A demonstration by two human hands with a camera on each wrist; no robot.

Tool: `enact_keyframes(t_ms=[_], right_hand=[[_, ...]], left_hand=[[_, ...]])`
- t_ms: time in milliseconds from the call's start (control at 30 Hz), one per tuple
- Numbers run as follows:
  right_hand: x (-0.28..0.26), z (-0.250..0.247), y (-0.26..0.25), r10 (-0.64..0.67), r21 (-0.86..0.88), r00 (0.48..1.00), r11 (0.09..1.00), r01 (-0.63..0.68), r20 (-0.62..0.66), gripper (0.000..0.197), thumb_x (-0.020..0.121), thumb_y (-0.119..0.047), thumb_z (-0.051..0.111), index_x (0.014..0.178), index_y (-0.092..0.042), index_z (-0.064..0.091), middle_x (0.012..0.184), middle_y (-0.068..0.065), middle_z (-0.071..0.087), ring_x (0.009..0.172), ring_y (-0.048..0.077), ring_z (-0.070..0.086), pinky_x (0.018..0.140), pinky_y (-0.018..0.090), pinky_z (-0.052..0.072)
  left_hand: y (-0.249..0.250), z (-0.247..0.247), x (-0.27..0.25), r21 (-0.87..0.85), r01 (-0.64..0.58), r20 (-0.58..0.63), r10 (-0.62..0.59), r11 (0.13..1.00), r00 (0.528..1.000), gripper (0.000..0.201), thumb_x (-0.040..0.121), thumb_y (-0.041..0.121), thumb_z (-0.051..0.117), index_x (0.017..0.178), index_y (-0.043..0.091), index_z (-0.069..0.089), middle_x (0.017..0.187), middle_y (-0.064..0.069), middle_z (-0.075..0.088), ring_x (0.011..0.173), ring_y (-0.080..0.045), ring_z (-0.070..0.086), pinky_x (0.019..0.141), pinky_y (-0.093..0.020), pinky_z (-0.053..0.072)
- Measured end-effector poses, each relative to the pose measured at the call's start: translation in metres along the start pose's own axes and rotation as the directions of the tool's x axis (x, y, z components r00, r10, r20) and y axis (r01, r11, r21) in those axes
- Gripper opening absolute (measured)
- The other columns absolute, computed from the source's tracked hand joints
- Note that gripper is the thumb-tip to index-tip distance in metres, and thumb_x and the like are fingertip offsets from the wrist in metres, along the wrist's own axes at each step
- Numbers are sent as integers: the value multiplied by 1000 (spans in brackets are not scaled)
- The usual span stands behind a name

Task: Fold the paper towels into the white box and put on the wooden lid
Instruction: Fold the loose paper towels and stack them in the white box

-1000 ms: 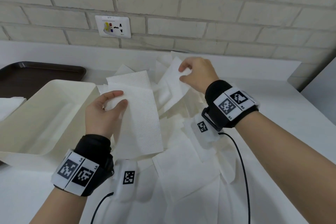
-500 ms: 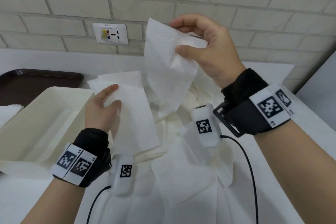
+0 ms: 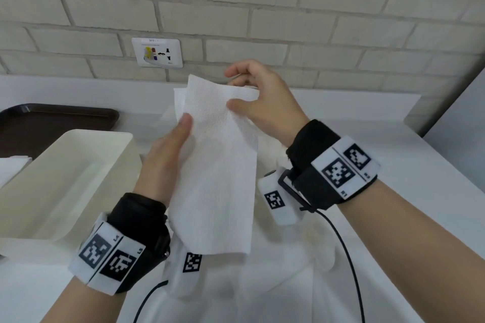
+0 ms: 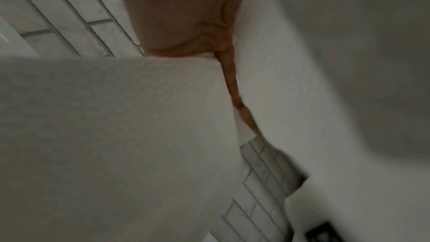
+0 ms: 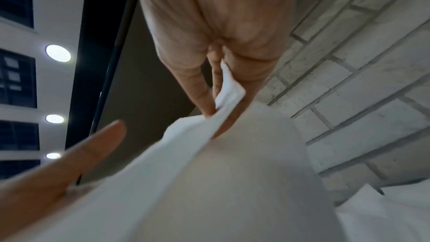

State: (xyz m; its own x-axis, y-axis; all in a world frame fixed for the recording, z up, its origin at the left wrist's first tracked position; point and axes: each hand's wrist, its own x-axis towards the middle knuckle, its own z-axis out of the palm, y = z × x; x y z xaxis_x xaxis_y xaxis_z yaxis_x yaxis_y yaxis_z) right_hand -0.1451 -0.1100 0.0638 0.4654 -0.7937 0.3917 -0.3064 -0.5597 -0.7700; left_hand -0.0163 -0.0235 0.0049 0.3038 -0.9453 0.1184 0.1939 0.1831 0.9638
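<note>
Fingers of the left hand [image 3: 168, 157] sit behind a held-up paper towel [image 3: 217, 165], with the thumb pressed on its front near the left edge, so this hand grips the sheet; the left wrist view shows only skin wedged between two layers of paper. At the far left, a dark brown tray [image 3: 52, 123] lies on the white counter [image 3: 393, 139] by the brick wall [image 3: 262, 21]. Just in front of it stands the white box [image 3: 78, 178], open, its inside showing pale and bare from this angle; a bit of folded paper lies at its left edge. A wall socket plate [image 3: 157, 52] is set in the bricks above. The towel hangs upright between the two hands, above a heap of loose paper towels [image 3: 262, 283] spread over the counter. To the right, the right hand [image 3: 265, 102] pinches the sheet's top right corner between thumb and forefinger; the right wrist view shows the corner caught between the fingers [image 5: 204, 87].
</note>
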Motion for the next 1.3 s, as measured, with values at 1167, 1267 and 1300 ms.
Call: enact_keyframes(t_ms=[1167, 1267, 1300], right_hand=[[-79, -32, 35, 341, 280, 900, 923, -265, -272, 24, 90, -2, 50, 105, -18, 41, 97, -10, 56, 92, 8, 57, 83, 24, 49], [-90, -49, 37, 355, 290, 897, 916, -278, -263, 21, 95, -7, 43, 111, -18, 36, 95, -18, 51, 88, -1, 52, 79, 16, 45], [-94, -52, 38, 358, 282, 900, 916, -287, -248, 22, 95, -7, 42, 114, -17, 33, 95, -18, 49, 87, -1, 51, 76, 13, 44]], left_hand=[[-21, 66, 17, 421, -167, 308, 33, 892, 951, 41, 89, 13, 58, 122, 15, 34, 112, 6, 54, 101, -10, 56, 86, -25, 47], [-25, 84, 14, 429, -211, 385, 34, 878, 922, 35, 91, 7, 53, 116, 16, 31, 106, 9, 51, 94, -6, 55, 78, -15, 48], [-27, 91, 11, 423, -232, 402, 48, 876, 915, 33, 92, 5, 50, 113, 17, 27, 105, 12, 48, 91, 0, 54, 75, -11, 48]])
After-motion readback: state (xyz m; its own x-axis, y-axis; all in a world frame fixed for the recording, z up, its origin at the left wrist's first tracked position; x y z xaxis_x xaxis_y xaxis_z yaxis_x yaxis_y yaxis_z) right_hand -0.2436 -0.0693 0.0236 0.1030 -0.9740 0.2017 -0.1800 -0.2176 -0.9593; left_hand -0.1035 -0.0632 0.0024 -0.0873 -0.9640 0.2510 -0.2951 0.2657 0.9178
